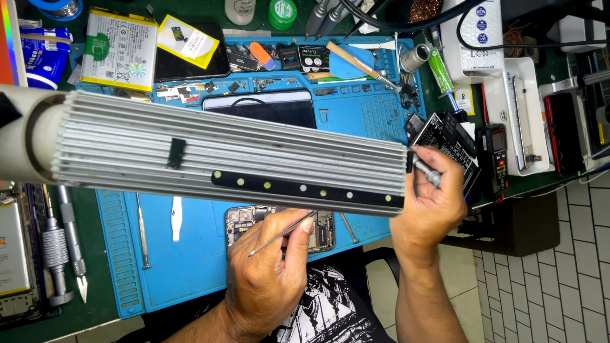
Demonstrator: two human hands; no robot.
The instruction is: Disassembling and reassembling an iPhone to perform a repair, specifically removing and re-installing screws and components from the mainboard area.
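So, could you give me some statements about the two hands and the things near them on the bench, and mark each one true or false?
1. The left hand holds thin metal tweezers. True.
2. The opened phone lies on a red mat. False: it lies on a blue mat.
3. The right hand is at the end of the long ribbed metal lamp. True.
4. The right hand rests flat on the floor tiles. False: it grips a small metal knob at the lamp's end.
5. A white battery pack lies at the top left. True.
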